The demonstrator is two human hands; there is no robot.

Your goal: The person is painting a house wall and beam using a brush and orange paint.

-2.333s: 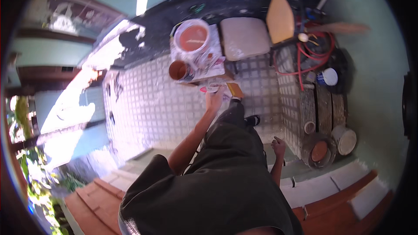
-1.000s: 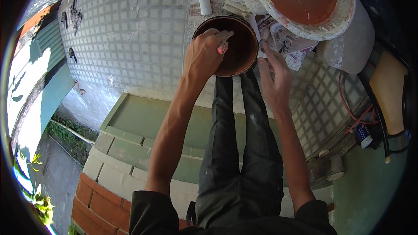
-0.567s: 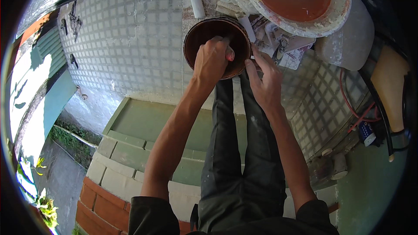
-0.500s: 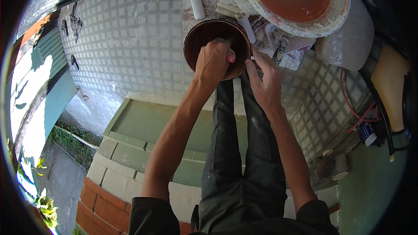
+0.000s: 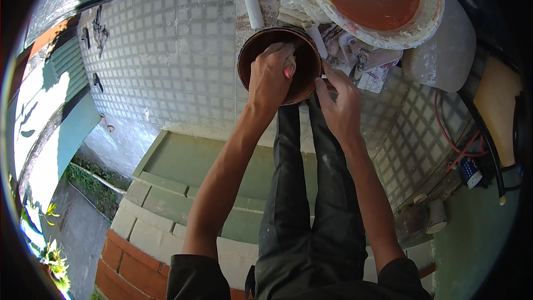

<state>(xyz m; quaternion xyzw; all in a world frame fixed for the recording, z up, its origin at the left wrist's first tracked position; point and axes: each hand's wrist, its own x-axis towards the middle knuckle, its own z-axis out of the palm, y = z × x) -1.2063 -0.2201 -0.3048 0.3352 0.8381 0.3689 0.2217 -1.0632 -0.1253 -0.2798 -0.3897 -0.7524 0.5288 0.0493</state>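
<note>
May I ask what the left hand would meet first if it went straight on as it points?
The left hand would probably meet the far inner wall of the round, reddish-brown bucket, though depth inside is unclear.

Looks like home patio: tiled floor [image 5: 183, 66], sunlit plants [image 5: 57, 261], painted brickwork [image 5: 141, 266], 1 wide paint-smeared bucket [image 5: 432, 8].

- The floor [image 5: 183, 50] shows pale squares with grey lines, at upper left and centre.
- At lower left, the brickwork [image 5: 133, 264] is painted orange, cream and green.
- A green wall [image 5: 466, 244] stands at lower right.
- A tan chair back [image 5: 496, 108] is near the right edge.
- Strong sunlight [image 5: 41, 114] whitens the left.
</note>
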